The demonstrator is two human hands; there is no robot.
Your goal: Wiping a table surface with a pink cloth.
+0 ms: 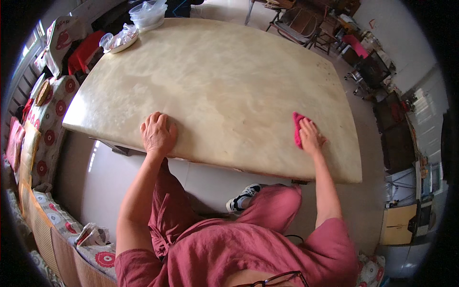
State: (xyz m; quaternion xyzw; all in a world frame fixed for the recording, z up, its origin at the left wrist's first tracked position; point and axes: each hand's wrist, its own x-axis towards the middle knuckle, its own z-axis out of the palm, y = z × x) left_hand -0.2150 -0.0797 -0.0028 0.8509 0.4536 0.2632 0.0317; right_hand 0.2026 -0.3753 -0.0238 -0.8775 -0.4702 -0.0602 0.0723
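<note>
A large cream stone-look tabletop (229,82) spreads before me. My left hand (158,132) rests palm down near its front edge, left of the middle, holding nothing. Towards the right end, my right hand (311,135) presses on a bright pink cloth (297,132), which shows beyond the left side of the fingers and lies against the tabletop. Part of the cloth is hidden under the hand.
At the far left corner of the table stand a dish with plastic-wrapped contents (123,43) and stacked clear plastic bowls (147,16). A patterned, cushioned seat (50,136) runs along the left. A folding chair (297,27) stands beyond the table.
</note>
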